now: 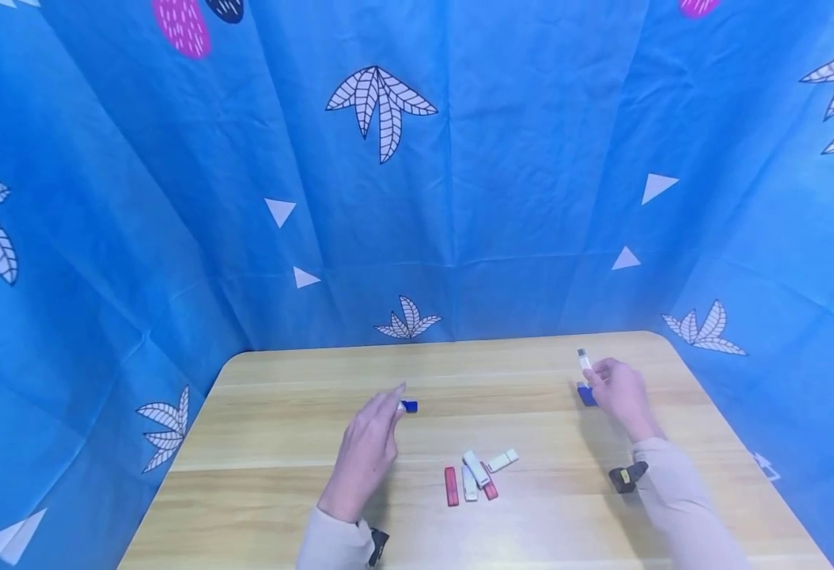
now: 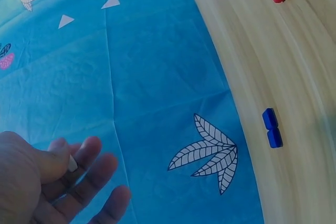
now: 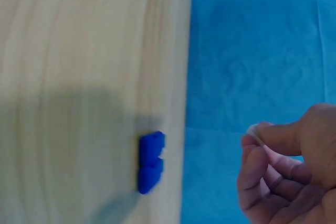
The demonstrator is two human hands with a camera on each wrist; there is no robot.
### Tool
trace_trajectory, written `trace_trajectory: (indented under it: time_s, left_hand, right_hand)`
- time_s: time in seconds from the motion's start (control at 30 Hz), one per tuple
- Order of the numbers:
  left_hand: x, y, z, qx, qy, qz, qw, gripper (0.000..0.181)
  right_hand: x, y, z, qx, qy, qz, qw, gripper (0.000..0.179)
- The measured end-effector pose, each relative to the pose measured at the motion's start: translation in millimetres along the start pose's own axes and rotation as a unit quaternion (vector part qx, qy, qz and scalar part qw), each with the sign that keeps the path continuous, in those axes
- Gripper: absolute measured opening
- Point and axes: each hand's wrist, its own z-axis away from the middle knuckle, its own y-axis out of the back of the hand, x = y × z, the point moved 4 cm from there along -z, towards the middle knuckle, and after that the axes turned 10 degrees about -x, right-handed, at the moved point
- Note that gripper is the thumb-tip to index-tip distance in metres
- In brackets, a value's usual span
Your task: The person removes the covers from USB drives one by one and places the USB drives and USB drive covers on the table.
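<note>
In the head view my right hand (image 1: 619, 396) pinches a white USB stick (image 1: 585, 359) by its end, metal plug pointing up and away. Below it on the table lies a blue USB stick (image 1: 587, 395), seen in two joined parts in the right wrist view. My left hand (image 1: 365, 453) is held above the table at left of middle. Between its thumb and fingers shows the end of a white USB stick (image 2: 72, 164), mostly hidden. Another blue USB stick (image 2: 272, 128) lies on the table beside that hand's fingertips in the head view.
Nearer the front middle lies a loose group of USB sticks: a red one (image 1: 451, 486) at its left, a white one (image 1: 502, 461) at its right, more red and white ones between, partly overlapping. A blue patterned curtain (image 1: 531, 198) surrounds the wooden table (image 1: 282, 443) at back and sides.
</note>
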Motion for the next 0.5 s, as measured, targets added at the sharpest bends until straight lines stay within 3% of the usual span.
trace_trajectory:
  time_s: [0.3,0.5]
  left_hand:
    - [-0.8,-0.7,0.8,0.015,0.024,0.017,0.9995,0.018]
    - [0.6,0.6,1.0,0.049,-0.007,0.002,0.9988,0.019]
  right_hand:
    - [13.8,-21.2,0.8,-0.055,-0.062,-0.041,0.9957,0.034]
    - [21.1,-34.1,-0.7,-0.102,-0.086,-0.029,0.9907,0.029]
